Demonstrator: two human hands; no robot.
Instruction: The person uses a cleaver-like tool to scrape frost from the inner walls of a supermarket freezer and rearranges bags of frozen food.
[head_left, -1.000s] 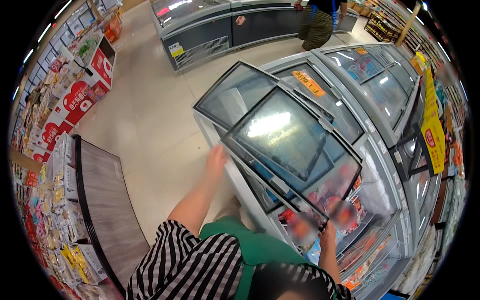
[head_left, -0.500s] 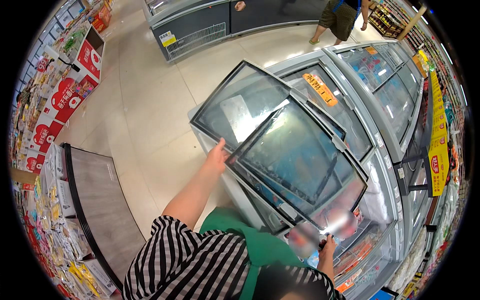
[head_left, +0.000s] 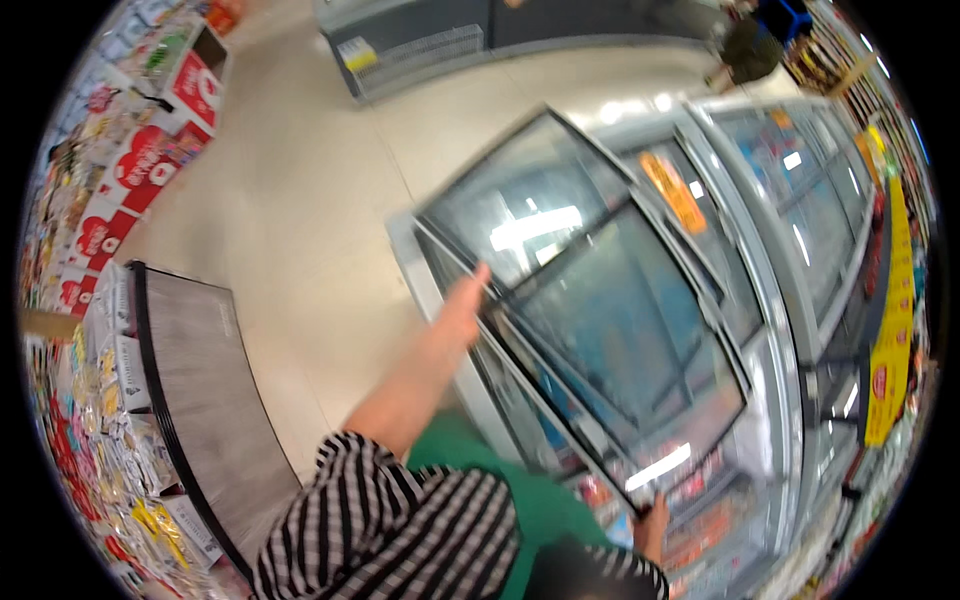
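Note:
A large glass freezer lid with a dark frame lies tilted across the top of a chest freezer. My left hand is closed on its left edge, blurred by motion. Lower down, my right hand grips the near corner of the lid, its fingers partly hidden. Bright reflections cross the glass, and a crossing frame edge shows through it. Under the near end, colourful packages lie in the freezer. An orange label sits on the glass further back.
Another glass-topped freezer adjoins on the right, beside a yellow shelf strip. A grey freezer stands across the aisle. On the left are a grey-panelled stand and red display bins. A person is at the far right.
The lid has shifted rightward over the freezer, baring more of its left rim. Both hands stay on it. My view has swung, and the far person has moved further right.

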